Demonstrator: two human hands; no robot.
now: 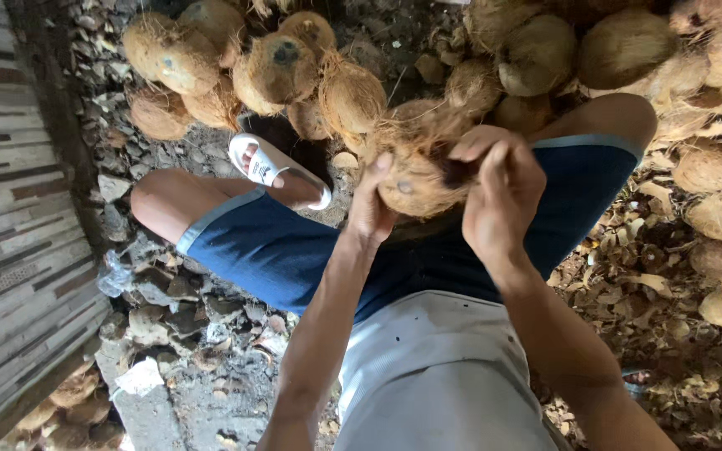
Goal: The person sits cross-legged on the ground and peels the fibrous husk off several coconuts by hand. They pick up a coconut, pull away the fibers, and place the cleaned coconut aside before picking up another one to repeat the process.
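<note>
Wall: a tiled wall [2, 209] with grey and brown bands runs down the left edge.
Ground: grey stones and husk scraps [169, 334] cover the floor beside the wall.
Left leg: bent knee out to the left, in blue shorts [269, 250]; the foot wears a white sandal [273, 171], resting near the pile.
Pile, left part: husked brown coconuts [252, 67] lie heaped at the top of the view, just beyond the sandal.
Left hand: the left hand [369, 209] presses against the left side of the held coconut, thumb up along its husk; its fingers wrap round the far side, gripping it.
Held coconut: a fibrous coconut [415, 179] sits between both hands, above the lap, in front of the pile.
Right hand: the right hand [499, 196] is curled on the right top of the same coconut, fingers closed on a tuft of loose fibre.
Shirt: a pale grey shirt [436, 376] fills the lower middle.
Pile, right part: more coconuts [712, 209] and dry husk pieces lie to the right of the right knee.
</note>
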